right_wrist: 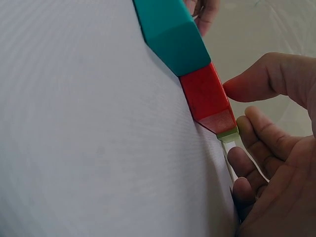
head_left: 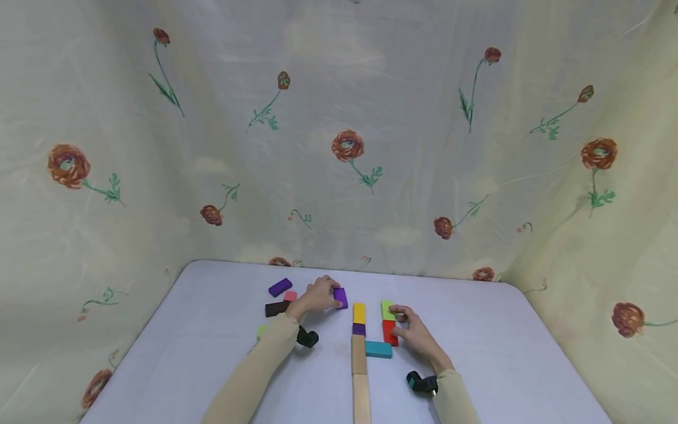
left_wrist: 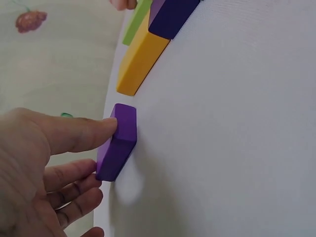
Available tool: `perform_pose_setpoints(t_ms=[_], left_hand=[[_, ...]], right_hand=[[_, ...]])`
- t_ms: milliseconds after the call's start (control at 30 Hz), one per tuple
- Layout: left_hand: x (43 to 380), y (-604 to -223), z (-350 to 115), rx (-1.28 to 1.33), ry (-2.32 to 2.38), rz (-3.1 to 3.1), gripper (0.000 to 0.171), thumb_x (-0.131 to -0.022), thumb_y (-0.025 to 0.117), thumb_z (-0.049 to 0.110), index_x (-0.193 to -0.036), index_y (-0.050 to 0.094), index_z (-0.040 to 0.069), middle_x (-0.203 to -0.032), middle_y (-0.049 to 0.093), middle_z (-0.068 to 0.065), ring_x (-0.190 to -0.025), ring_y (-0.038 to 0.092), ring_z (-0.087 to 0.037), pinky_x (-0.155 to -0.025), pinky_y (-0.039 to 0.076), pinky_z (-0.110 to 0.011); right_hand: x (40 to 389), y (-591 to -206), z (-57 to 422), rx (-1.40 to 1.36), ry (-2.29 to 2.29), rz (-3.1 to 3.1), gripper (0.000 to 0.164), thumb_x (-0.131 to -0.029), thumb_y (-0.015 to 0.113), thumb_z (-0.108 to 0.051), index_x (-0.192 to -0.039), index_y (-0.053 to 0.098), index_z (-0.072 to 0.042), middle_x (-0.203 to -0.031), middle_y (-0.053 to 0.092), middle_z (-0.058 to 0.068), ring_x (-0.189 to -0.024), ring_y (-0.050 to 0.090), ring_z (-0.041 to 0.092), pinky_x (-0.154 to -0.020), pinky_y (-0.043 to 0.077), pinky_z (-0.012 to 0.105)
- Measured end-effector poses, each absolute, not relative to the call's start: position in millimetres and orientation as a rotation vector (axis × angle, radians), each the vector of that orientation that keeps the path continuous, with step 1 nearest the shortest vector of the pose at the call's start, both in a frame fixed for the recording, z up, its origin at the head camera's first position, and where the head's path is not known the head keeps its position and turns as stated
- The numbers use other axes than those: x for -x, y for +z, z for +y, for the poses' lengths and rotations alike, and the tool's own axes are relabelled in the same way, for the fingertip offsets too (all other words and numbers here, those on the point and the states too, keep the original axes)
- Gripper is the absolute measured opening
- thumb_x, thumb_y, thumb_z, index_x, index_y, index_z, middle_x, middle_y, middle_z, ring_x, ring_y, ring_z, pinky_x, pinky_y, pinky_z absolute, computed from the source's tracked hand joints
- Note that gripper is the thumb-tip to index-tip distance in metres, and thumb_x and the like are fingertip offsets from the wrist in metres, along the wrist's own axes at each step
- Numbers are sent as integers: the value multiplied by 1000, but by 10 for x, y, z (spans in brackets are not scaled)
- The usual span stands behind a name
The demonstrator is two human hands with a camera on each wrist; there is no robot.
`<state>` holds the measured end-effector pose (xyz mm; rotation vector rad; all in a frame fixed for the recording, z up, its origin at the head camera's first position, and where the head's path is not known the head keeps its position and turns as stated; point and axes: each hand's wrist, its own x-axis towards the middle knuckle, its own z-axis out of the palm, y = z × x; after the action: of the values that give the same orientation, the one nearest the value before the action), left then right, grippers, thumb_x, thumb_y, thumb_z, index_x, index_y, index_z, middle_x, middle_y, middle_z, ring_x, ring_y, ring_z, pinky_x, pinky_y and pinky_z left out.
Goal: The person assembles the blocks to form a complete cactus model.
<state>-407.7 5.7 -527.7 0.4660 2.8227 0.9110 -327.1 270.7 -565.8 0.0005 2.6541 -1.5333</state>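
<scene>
A purple block [head_left: 341, 298] is pinched between the thumb and fingers of my left hand [head_left: 318, 297], low over the table. Beyond its far end in the left wrist view lies a yellow block [left_wrist: 140, 61]. My right hand [head_left: 418, 335] spans a red block [head_left: 388, 330] and a light green block [head_left: 387, 308] that lie end to end. Its thumb is right at the red block in the right wrist view, and its index fingertip is beside the green one. A teal block [right_wrist: 175, 42] adjoins the red block's near end.
Two wooden blocks [head_left: 359, 354] run toward me in line with the yellow block and a small purple one [head_left: 359, 329]. At left lie another purple block [head_left: 279, 287], a pink block [head_left: 290, 295], a dark block [head_left: 276, 309] and a partly hidden green one [head_left: 262, 331]. A flowered curtain [head_left: 413, 176] surrounds the table.
</scene>
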Motion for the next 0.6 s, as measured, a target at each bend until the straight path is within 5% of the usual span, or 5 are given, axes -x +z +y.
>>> perform_pose_setpoints(t_ms=[600], left_hand=[[4236,-5400,385,-488,1023,2810,48,-88,70,25,-131,57,8,-132,52,-13,-119,48,-27,-106,34,-50]], right_hand=[[3284,-5653,2721,-16,-1532,2639,53,-84,63,-5,-134,49,-13,-137,50,9,-124,39,30,-104,34,56]])
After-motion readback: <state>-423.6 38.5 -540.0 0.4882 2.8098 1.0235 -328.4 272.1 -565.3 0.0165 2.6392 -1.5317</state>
